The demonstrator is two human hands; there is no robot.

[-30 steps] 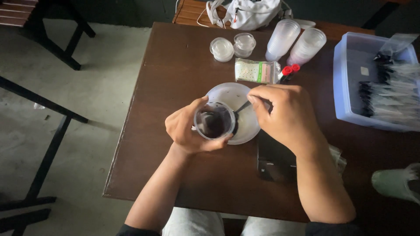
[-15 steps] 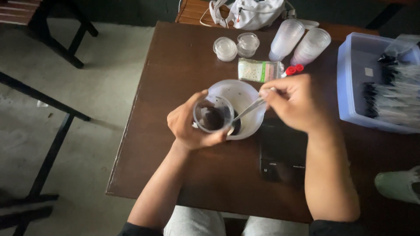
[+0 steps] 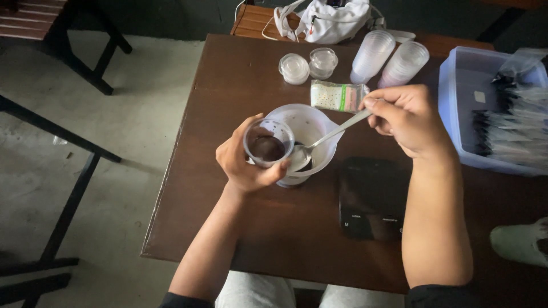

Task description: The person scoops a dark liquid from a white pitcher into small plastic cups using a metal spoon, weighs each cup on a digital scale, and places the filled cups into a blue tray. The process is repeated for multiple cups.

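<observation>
Left hand clamped round small clear cup of dark stuff, tilted over white pitcher mid-table. Right hand pinches metal spoon, bowl inside pitcher. Black scale at pitcher's 4 o'clock; sachet at 1.

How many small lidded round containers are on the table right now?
2: two small lidded containers sit side by side at the table's far edge, one on the left, one on the right, beside the cup stacks. None appear hidden.
</observation>
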